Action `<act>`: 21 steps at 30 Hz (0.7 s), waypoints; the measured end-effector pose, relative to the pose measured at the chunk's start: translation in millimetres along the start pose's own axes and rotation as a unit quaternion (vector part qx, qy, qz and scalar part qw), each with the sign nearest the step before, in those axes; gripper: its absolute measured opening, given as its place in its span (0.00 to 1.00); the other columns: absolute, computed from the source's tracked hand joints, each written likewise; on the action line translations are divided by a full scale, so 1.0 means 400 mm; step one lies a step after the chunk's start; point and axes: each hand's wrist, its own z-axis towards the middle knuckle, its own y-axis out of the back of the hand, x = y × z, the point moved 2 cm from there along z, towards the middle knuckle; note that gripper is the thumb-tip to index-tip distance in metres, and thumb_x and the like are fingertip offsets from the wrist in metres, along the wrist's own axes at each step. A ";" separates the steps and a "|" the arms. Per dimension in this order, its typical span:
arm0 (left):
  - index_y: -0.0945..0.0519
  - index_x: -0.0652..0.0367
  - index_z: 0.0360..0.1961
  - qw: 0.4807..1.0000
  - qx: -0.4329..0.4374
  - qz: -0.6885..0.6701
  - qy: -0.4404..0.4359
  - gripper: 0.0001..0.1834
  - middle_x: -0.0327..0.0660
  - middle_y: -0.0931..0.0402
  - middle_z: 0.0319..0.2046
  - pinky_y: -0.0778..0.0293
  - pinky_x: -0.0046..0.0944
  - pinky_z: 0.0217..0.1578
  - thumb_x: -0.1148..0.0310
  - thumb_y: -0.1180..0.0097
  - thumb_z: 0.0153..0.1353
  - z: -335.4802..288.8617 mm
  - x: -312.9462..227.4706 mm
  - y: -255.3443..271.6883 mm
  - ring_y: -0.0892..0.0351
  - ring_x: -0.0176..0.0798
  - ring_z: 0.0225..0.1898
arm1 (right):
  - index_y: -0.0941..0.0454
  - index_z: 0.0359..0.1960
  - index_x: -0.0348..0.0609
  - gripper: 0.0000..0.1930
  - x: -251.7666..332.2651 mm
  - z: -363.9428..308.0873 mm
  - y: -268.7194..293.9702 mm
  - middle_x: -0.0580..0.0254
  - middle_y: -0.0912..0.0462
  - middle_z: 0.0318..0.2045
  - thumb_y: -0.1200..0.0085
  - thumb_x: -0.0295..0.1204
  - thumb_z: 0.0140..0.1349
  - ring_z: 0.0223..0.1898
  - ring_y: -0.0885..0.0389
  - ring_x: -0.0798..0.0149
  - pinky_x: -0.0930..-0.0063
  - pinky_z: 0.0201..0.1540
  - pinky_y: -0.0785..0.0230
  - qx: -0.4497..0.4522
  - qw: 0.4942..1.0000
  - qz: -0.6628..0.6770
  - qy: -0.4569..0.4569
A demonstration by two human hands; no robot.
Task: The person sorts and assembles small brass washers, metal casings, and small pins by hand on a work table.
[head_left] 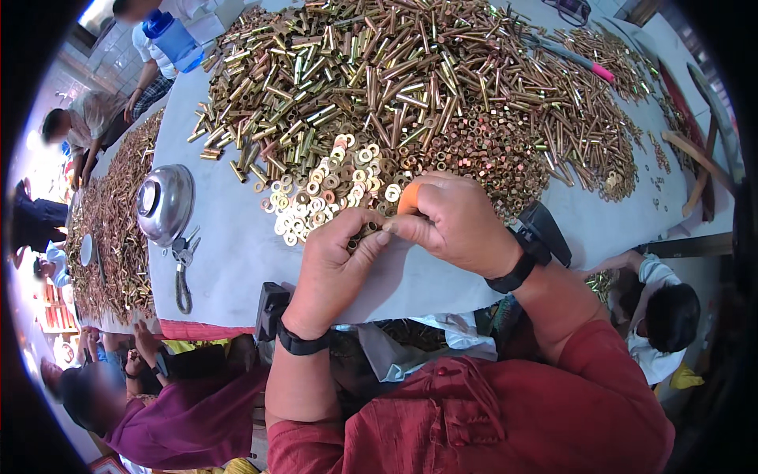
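Above the near part of the table, my left hand (335, 257) is closed around a few short brass-coloured metal tubes (365, 231), their open ends showing between thumb and fingers. My right hand (462, 217) meets it, thumb and forefinger pinched at the tube ends; anything between those fingertips is too small to make out. An orange cover (408, 197) wraps one right finger. Just beyond my hands lie a heap of flat washers (316, 189) and, to its right, a heap of small nuts (493, 146). Behind them spreads a large pile of metal tubes (316, 79).
On the white-covered table (225, 276), a steel bowl (167, 205) and keys (185, 251) lie left. A pink-tipped tool (602, 73) rests on the pile; wooden sticks (701, 170) stand far right. A blue bottle (174, 43) is far left. Other people sit around.
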 end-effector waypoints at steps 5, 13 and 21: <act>0.22 0.63 0.40 1.000 -0.010 0.009 0.000 0.07 0.38 0.22 0.29 0.28 0.30 0.35 0.73 0.40 0.63 0.001 0.001 0.001 0.25 0.30 0.31 | 0.21 0.30 0.41 0.18 0.000 -0.004 -0.025 0.62 0.24 0.21 0.46 0.43 0.68 0.24 0.25 0.68 0.71 0.28 0.32 -0.050 0.934 0.313 -0.164; 0.22 0.63 0.40 0.996 -0.071 -0.047 -0.006 0.05 0.35 0.22 0.30 0.29 0.29 0.36 0.73 0.42 0.65 0.007 0.021 0.002 0.27 0.28 0.32 | 0.23 0.38 0.40 0.19 -0.009 -0.007 -0.032 0.71 0.23 0.29 0.53 0.46 0.72 0.31 0.27 0.77 0.81 0.36 0.32 -0.006 0.904 0.388 -0.180; 0.22 0.62 0.40 0.998 -0.064 -0.021 0.003 0.05 0.33 0.23 0.28 0.31 0.28 0.36 0.72 0.44 0.66 0.008 0.010 0.002 0.28 0.26 0.32 | 0.22 0.44 0.41 0.20 -0.012 -0.010 -0.022 0.71 0.21 0.32 0.54 0.46 0.73 0.32 0.26 0.79 0.83 0.36 0.31 0.021 0.887 0.418 -0.195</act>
